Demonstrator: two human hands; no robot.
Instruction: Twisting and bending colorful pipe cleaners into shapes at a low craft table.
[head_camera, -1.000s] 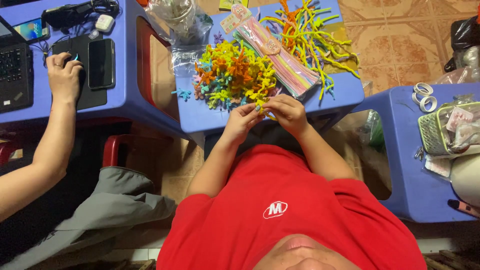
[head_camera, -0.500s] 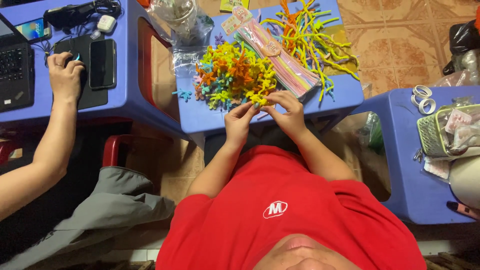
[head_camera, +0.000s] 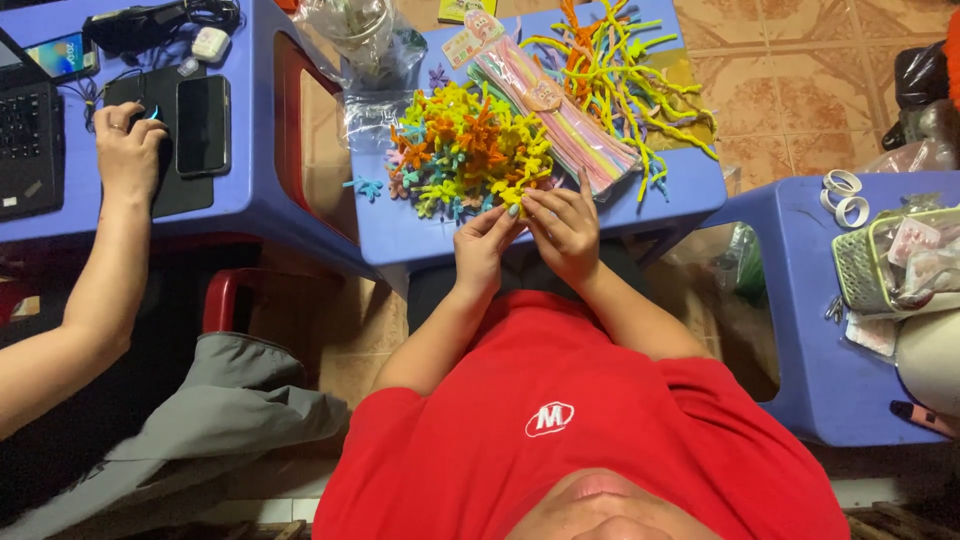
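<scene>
Yellow pipe-cleaner piece (head_camera: 522, 203) at near edge of blue table (head_camera: 400, 235), pinched between left hand (head_camera: 484, 243) and right hand (head_camera: 565, 225), fingertips pressed together on it. Colourful pile of twisted pieces (head_camera: 465, 150) lies just beyond hands, left hand nearer.

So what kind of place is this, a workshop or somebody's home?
Probably a home turned informal craft corner. Low blue plastic stools on a tiled floor serve as tables; one holds a heap of colourful pipe cleaner pieces, and a neighbour's hand is beside a laptop.
</scene>
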